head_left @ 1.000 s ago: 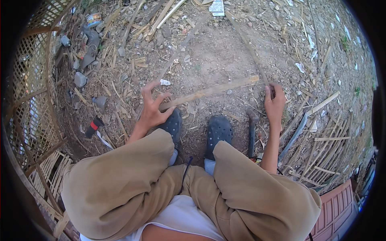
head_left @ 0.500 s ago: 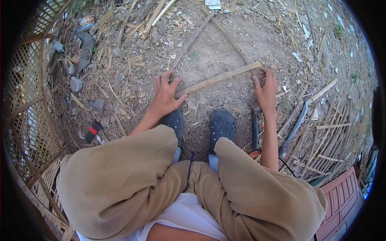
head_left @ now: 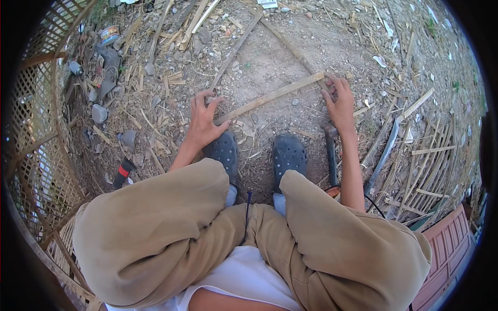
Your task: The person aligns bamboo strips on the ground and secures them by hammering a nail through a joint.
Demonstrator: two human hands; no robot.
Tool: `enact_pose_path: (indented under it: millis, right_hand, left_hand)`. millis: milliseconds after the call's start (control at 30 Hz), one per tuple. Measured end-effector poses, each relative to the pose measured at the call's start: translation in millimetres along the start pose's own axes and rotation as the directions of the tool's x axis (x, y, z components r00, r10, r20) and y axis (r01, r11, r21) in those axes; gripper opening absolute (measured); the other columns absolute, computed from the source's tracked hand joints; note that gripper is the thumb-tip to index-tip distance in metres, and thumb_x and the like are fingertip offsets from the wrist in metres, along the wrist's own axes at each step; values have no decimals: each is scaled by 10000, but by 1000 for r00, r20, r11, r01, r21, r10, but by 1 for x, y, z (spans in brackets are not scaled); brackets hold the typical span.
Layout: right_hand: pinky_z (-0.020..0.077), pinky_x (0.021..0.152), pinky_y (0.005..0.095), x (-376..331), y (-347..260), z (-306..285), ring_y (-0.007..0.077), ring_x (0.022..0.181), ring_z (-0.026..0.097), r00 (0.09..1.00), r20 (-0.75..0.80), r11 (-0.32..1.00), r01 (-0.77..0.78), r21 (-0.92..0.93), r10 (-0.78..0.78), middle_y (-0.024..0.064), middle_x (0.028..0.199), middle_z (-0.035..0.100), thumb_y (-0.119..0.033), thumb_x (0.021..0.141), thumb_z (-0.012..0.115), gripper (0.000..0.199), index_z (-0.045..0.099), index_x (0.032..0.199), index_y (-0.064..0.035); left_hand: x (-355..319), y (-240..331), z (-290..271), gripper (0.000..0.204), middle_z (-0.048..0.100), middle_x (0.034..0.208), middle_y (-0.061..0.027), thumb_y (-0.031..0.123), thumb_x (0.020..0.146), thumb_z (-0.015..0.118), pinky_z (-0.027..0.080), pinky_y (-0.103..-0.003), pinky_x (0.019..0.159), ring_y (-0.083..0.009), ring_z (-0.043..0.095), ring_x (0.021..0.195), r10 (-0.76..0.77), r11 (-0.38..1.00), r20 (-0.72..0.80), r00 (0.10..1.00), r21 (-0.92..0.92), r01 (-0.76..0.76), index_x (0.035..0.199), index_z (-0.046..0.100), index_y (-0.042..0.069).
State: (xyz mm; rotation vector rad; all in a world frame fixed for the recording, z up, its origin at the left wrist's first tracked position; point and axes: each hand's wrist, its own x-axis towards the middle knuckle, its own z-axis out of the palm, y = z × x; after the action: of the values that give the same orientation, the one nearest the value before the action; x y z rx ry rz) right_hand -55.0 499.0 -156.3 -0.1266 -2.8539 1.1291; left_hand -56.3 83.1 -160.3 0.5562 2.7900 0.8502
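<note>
Three thin wooden strips make a triangle on the dirt ahead of my feet. My left hand [head_left: 201,118] curls its fingers over the near end of the left strip [head_left: 234,53], while its thumb presses on the left end of the short crosspiece [head_left: 270,97]. At the triangle's other corner, my right hand [head_left: 340,105] pinches the right strip [head_left: 290,45] between thumb and fingers, beside the crosspiece's right end. The far ends of the two long strips meet at the top. Fingers partly hide both near corners.
Beside my right forearm lies a dark-handled hammer-like tool [head_left: 330,147], with a long blade [head_left: 384,153] further right. A slatted bamboo piece [head_left: 433,171] and a reddish panel [head_left: 448,249] are at right. Lattice [head_left: 39,135] stands left, near a black-and-red object [head_left: 124,171]. Stones and wood scraps litter the ground.
The view has shifted slightly. Both hands and the strips sit a little further left in the picture, their arrangement nearly the same.
</note>
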Motion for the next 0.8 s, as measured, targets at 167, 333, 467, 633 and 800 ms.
enact_pose_path:
  millis: [167, 333, 467, 633, 800]
  right_hand:
    - [542, 849, 414, -3, 1, 4, 309, 984, 655, 999, -24, 999, 46, 5, -46, 147, 1120, 634, 48, 905, 717, 444, 669, 1330, -70]
    - [534, 920, 446, -10, 0, 9, 366, 1071, 643, 995, -68, 996, 73, -45, -76, 175, 1147, 627, 38, 914, 703, 406, 675, 1309, -51]
    - [513, 973, 470, -14, -1, 10, 392, 1091, 635, 997, -65, 999, 49, 11, -48, 189, 1162, 628, 23, 916, 703, 380, 691, 1289, -41]
    - [524, 957, 459, -15, -2, 9, 385, 1086, 651, 996, -78, 999, 47, 8, -46, 182, 1159, 646, 18, 916, 702, 353, 711, 1265, -32]
    - [537, 933, 449, -15, 0, 7, 377, 1071, 672, 995, -81, 998, 63, 20, -61, 174, 1149, 667, 6, 922, 704, 330, 722, 1250, -29]
  left_hand:
    - [-2, 2, -3, 720, 417, 1439, -187, 178, 721, 927, 381, -565, 1162, -443, 389, 1367, -37, 999, 5, 999, 19, 37, 1366, 609, 148]
    - [4, 3, -5, 731, 419, 1430, -189, 175, 715, 935, 387, -567, 1163, -450, 393, 1370, -7, 1000, 13, 1000, 28, 7, 1368, 605, 146]
    - [5, -1, -3, 738, 419, 1433, -190, 168, 711, 935, 403, -569, 1152, -456, 397, 1362, 26, 999, 9, 1000, 20, -26, 1371, 607, 140]
    - [3, -5, -1, 749, 418, 1435, -197, 177, 718, 935, 389, -565, 1167, -449, 407, 1368, 35, 999, 8, 999, 13, -36, 1386, 598, 143]
    - [5, -2, -3, 776, 406, 1469, -210, 200, 724, 944, 373, -574, 1184, -465, 400, 1406, 11, 1000, 12, 1000, 1, -11, 1406, 581, 131]
